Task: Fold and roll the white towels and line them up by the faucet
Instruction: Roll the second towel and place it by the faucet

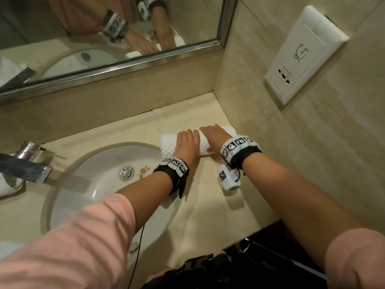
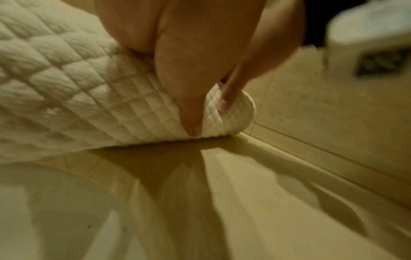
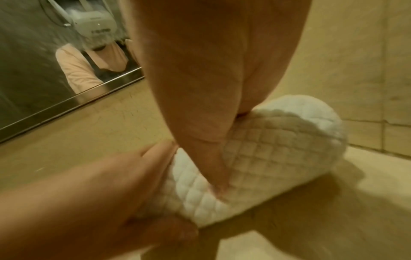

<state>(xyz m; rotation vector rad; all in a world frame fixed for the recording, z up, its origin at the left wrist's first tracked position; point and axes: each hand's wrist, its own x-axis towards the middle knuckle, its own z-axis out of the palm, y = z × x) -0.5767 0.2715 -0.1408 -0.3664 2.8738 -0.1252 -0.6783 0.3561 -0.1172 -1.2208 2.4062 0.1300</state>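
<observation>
Beige stone runs around our desk (image 1: pixel 218 201), boxed in by a mirror (image 1: pixel 104 38) behind and a tiled wall to the right. We have the rolled towel (image 1: pixel 166 144) lying between the sink (image 1: pixel 87 184) and that wall. Our left hand (image 1: pixel 186 142) and right hand (image 1: pixel 214 133) both curl over it, palms down, gripping so the roll stays tight. Its right end sits near the wall, leaving little room there. Open stone lies behind the roll. The faucet (image 1: pixel 27 161) stands well apart, left across the basin, another white towel (image 1: pixel 6 187) at its base.
</observation>
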